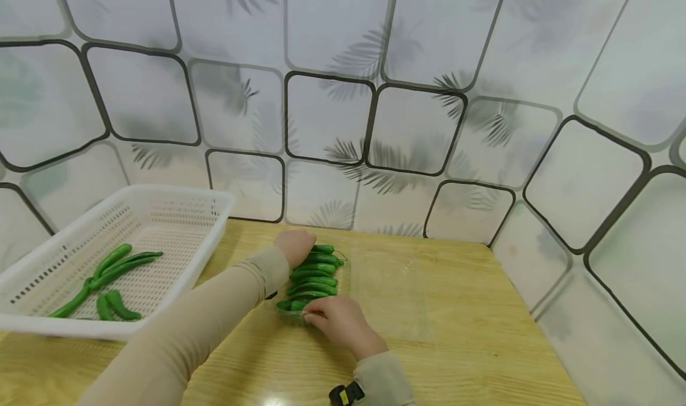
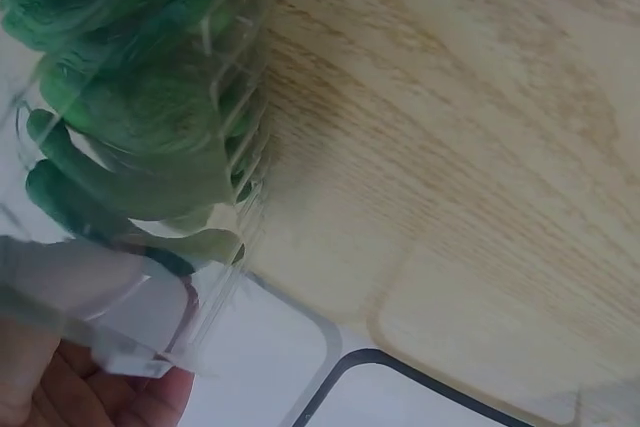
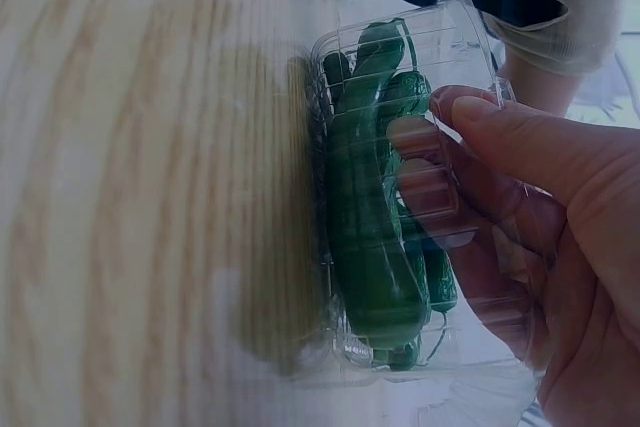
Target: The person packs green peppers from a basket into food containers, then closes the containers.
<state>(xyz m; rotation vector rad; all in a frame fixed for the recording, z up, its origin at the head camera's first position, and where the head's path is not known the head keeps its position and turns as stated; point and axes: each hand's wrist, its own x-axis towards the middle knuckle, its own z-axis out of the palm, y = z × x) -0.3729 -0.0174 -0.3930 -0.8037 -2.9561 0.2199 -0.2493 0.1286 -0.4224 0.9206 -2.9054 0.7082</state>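
Observation:
A clear plastic box point(image 1: 345, 287) stands on the table, filled with a row of green peppers point(image 1: 313, 280) lying crosswise. At its far end my left hand point(image 1: 295, 246) grips the edge; in the left wrist view the fingers point(image 2: 110, 392) curl at a corner of the clear wall. My right hand point(image 1: 343, 322) holds the near end. The right wrist view shows its thumb and fingers point(image 3: 510, 137) pinching the clear rim, with a large pepper point(image 3: 370, 207) just behind the plastic. A flat, clear lid point(image 1: 391, 287) lies to the right of the peppers.
On the left stands a white perforated basket point(image 1: 211, 239) with several loose green peppers point(image 1: 123, 266) in it. The wooden table point(image 1: 482, 334) reaches back to a patterned wall point(image 1: 332, 120), with another wall side at the right.

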